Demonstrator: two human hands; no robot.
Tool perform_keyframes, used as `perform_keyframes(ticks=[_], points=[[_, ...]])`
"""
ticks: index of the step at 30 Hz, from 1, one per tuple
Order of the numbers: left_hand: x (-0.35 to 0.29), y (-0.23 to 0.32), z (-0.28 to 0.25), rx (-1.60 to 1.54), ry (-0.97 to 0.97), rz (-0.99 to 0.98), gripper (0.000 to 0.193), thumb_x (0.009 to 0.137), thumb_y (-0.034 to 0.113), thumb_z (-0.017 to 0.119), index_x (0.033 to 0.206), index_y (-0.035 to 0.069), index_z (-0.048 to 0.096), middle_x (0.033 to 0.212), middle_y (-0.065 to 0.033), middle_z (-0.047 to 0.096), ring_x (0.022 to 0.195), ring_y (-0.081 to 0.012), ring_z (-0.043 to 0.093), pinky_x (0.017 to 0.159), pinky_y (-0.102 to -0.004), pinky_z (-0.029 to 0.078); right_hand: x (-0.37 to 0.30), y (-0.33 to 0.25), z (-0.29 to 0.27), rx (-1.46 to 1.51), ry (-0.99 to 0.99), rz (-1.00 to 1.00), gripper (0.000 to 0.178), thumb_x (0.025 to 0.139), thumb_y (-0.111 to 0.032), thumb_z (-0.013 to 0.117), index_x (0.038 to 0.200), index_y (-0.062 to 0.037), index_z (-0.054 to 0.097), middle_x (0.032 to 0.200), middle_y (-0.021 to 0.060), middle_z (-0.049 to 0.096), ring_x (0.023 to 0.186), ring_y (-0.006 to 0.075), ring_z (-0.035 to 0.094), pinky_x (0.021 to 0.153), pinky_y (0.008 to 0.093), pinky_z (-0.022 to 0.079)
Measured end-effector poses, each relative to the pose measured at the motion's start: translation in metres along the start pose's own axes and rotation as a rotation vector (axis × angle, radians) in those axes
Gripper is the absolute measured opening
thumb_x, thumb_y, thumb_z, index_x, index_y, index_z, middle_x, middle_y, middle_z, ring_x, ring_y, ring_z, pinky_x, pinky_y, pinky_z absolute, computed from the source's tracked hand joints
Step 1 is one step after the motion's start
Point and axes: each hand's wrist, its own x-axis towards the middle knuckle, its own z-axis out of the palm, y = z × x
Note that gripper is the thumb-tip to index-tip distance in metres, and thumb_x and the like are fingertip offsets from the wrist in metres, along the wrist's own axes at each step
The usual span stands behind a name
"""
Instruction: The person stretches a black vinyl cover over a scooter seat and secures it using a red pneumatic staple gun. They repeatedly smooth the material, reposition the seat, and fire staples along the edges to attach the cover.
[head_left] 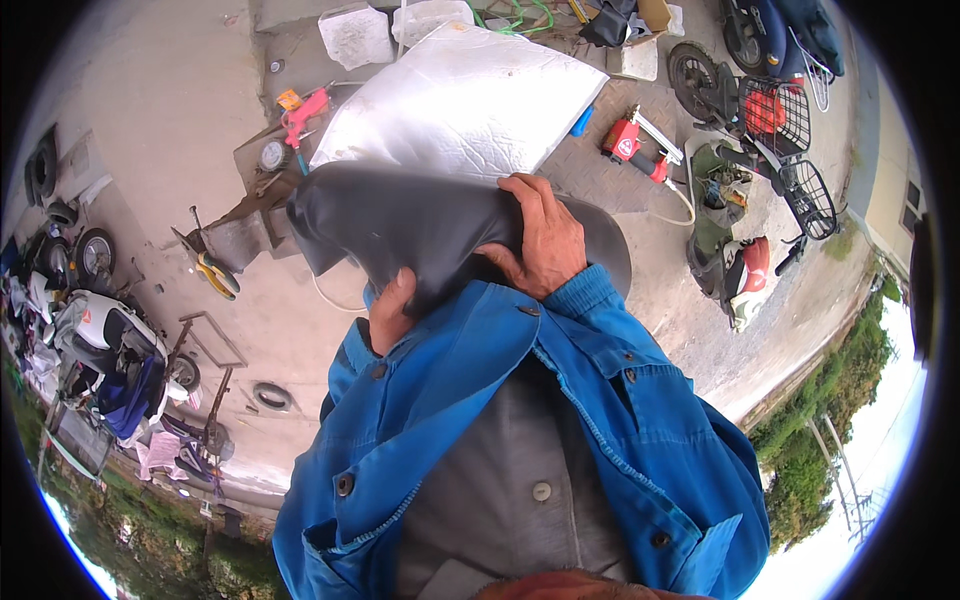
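Observation:
In front of my chest I hold a black vinyl seat cover (400, 215), its sheet wrinkled and folded toward me, with a smooth rounded end at the right. My right hand (545, 235) grips the upper edge and folds, fingers over the top and thumb below. At the near left edge my left hand (393, 308) is closed on the cover. Its thumb lies on top and its other fingers are hidden underneath. Whether a seat base is inside the cover, I cannot tell.
A silvery padded sheet (450, 100) covers the work surface ahead. A red staple gun (625, 140) with an air hose lies right of it, and a pink-red gun-shaped tool (303, 118) left. Yellow-handled pliers (218, 275) are farther left. Scooters (735, 270) stand at the right.

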Motion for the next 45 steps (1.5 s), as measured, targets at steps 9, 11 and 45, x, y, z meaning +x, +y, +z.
perform_keyframes(ticks=[9,11,45], points=[[-0.007,-0.002,-0.005,0.248,-0.039,0.145,0.082,0.095,0.048,0.077,0.162,0.013,0.044,0.157,-0.0123,0.056,0.140,-0.0319,0.058,0.119,-0.0498,0.047,-0.004,-0.003,0.001,-0.026,0.034,0.014,0.078,0.082,-0.035,0.090,0.144,-0.0043,0.053,0.139,0.0210,0.059,0.121,0.0452,0.064,0.100,0.0504,0.056],[-0.006,-0.001,-0.010,0.266,-0.040,0.128,0.083,0.095,0.048,0.078,0.163,0.013,0.043,0.157,-0.0124,0.056,0.140,-0.0321,0.058,0.118,-0.0495,0.048,-0.005,-0.004,0.000,-0.034,0.032,0.028,0.078,0.082,-0.034,0.090,0.144,-0.0043,0.053,0.139,0.0206,0.059,0.121,0.0452,0.064,0.099,0.0504,0.056],[0.081,0.000,-0.041,0.827,-0.084,0.734,0.040,0.111,0.020,0.062,0.142,-0.004,0.058,0.135,-0.0156,0.067,0.124,-0.0246,0.062,0.107,-0.0386,0.050,0.067,-0.036,-0.005,0.016,-0.273,-0.351,0.078,0.094,-0.042,0.076,0.155,-0.0018,0.047,0.145,0.0250,0.059,0.129,0.0457,0.060,0.108,0.0497,0.050]])
